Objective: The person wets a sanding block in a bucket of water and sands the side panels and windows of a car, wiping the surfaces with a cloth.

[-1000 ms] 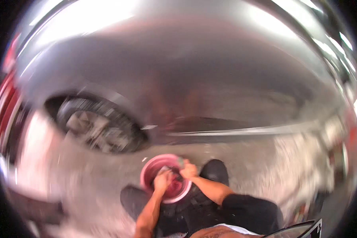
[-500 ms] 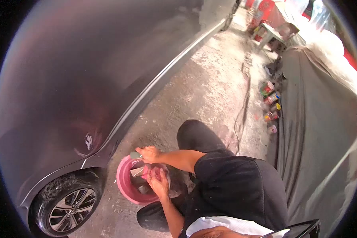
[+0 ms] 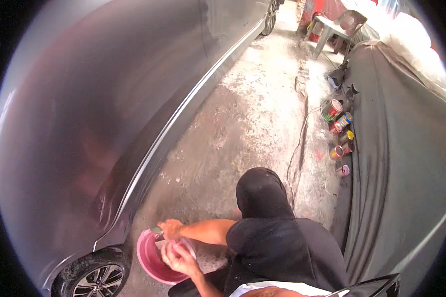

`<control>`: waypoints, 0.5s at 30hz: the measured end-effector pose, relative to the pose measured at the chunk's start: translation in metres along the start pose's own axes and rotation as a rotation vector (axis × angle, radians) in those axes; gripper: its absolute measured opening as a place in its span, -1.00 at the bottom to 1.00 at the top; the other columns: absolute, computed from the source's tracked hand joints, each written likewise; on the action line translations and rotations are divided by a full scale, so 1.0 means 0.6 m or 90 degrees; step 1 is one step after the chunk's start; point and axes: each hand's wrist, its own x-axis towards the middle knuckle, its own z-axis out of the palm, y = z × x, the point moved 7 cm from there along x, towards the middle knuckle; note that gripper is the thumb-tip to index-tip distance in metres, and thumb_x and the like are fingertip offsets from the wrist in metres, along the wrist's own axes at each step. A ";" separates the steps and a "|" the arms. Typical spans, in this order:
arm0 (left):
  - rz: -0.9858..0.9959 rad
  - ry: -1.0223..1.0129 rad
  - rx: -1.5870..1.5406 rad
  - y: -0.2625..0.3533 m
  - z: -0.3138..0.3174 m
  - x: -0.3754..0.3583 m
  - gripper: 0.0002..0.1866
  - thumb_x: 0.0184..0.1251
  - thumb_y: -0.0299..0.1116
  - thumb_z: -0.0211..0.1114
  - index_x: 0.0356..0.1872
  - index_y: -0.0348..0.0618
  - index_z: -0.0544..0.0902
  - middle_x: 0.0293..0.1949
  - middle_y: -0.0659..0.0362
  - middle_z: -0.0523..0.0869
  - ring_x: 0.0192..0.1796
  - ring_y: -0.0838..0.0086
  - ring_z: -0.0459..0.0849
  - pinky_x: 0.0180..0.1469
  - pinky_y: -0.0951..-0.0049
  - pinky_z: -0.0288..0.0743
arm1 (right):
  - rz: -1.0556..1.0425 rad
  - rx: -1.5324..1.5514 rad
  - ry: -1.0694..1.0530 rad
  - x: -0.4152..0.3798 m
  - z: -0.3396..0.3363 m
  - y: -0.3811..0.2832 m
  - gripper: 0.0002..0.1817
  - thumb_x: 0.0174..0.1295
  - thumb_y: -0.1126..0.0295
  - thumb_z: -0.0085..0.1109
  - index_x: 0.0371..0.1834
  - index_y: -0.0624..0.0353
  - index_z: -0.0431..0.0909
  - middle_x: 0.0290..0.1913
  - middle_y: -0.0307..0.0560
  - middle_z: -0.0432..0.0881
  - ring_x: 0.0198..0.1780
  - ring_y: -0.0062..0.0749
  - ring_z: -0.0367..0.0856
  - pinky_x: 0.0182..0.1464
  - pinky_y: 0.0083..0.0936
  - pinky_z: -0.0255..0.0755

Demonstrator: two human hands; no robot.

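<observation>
A pink round bucket (image 3: 147, 262) stands on the floor close to the car's wheel. At its far rim, my right hand (image 3: 171, 228) is closed on a small flat green piece (image 3: 156, 230), whose exact kind I cannot make out. My left hand (image 3: 180, 257) is over the bucket opening with its fingers curled inward. Something pinkish seems to be in the left fingers, but blur hides what it is. My hands and forearm cover much of the bucket's inside.
A dark grey car (image 3: 109, 99) fills the left side, its front wheel (image 3: 99, 282) beside the bucket. Several paint cans (image 3: 332, 110) line the right, along a grey cover (image 3: 406, 148). A plastic chair (image 3: 349, 24) is farther back. A cable (image 3: 302, 133) runs along the concrete floor.
The view has shifted, so the bucket and both hands appear lower and farther left. My right hand keeps the green piece at the rim. My left hand stays over the bucket, its fingers now more curled.
</observation>
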 end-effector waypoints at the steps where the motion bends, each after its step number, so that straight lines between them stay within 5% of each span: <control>1: -0.073 0.039 -0.046 -0.009 0.010 -0.005 -0.81 0.37 -0.43 0.27 -0.12 -0.33 0.69 0.06 -0.08 0.61 0.11 0.07 0.59 0.18 0.13 0.47 | 0.053 0.041 -0.075 -0.007 0.002 0.022 -0.49 0.04 0.25 0.23 0.10 0.16 0.51 -0.19 0.22 0.72 -0.07 0.18 0.70 -0.06 0.00 0.59; 2: -0.020 0.046 0.060 0.021 0.008 0.009 -0.82 0.39 -0.47 0.23 -0.12 -0.36 0.68 0.11 -0.10 0.59 0.13 0.05 0.58 0.19 0.12 0.47 | 0.049 0.042 -0.111 -0.029 -0.018 0.034 -0.41 0.01 0.23 0.27 0.16 0.18 0.49 -0.13 0.24 0.71 -0.03 0.18 0.69 -0.03 -0.01 0.58; 4: -0.037 0.010 -0.060 0.062 0.028 0.066 -0.82 0.41 -0.47 0.21 -0.12 -0.36 0.68 0.17 -0.12 0.56 0.20 0.03 0.55 0.20 0.09 0.46 | 0.063 0.074 -0.144 -0.044 -0.019 0.086 -0.24 -0.08 0.16 0.39 0.26 0.19 0.42 -0.03 0.30 0.67 0.04 0.18 0.67 0.03 -0.01 0.56; 6: 0.072 0.140 0.179 0.145 0.016 0.133 -0.79 0.43 -0.44 0.21 -0.04 -0.34 0.66 0.23 -0.14 0.52 0.25 0.03 0.52 0.21 0.09 0.44 | 0.112 0.146 -0.100 -0.075 -0.055 0.121 -0.22 0.01 0.04 0.35 0.29 0.18 0.36 0.00 0.31 0.66 0.06 0.20 0.65 0.06 -0.05 0.55; 9: 0.218 0.240 0.284 0.296 0.033 0.272 -0.64 0.45 -0.30 0.23 0.17 -0.23 0.58 0.32 -0.15 0.44 0.36 0.03 0.41 0.34 0.06 0.31 | 0.139 0.167 -0.102 -0.082 -0.136 0.190 -0.31 0.04 0.11 0.29 0.20 0.33 0.42 -0.05 0.43 0.65 0.05 0.25 0.64 0.08 -0.02 0.52; 15: 0.352 0.418 0.405 0.486 0.126 0.517 -0.37 0.46 0.03 0.17 0.45 -0.03 0.36 0.47 -0.21 0.22 0.51 -0.03 0.19 0.47 -0.03 0.11 | 0.221 0.090 0.046 -0.091 -0.434 0.313 -0.44 0.02 0.12 0.31 0.11 0.11 0.56 -0.07 0.19 0.70 0.04 0.09 0.67 0.05 -0.06 0.58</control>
